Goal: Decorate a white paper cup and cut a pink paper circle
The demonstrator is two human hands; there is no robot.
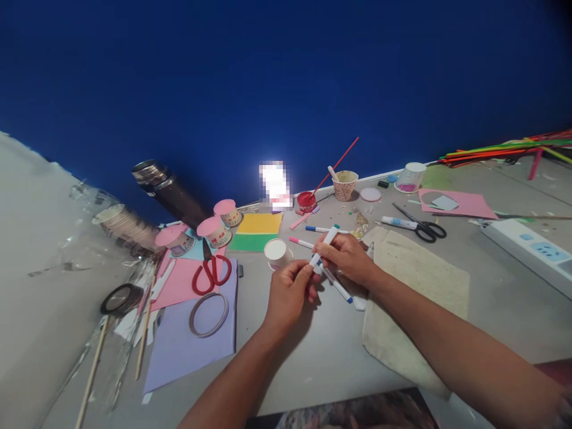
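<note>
Between my two hands is a white marker [325, 245] with a green end pointing up and away. My left hand [288, 293] pinches its lower end between thumb and fingers. Higher up, the fingers of my right hand [346, 256] are closed on the same marker. Just beyond my left hand stands an upturned paper cup [276, 251]. A blue-tipped marker [338, 285] lies under my hands, partly covered by them. Past my right hand are a pink-tipped marker [300, 242] and another blue-ended marker [325, 229].
At left lie red-handled scissors [211, 275], a tape roll [208, 314] and purple paper [190, 357]. Pink-topped cups [214, 231] and a dark thermos [174, 190] stand behind. A cloth [415, 286] lies beneath my right forearm. Black scissors [429, 231] and a power strip [531, 250] are at right.
</note>
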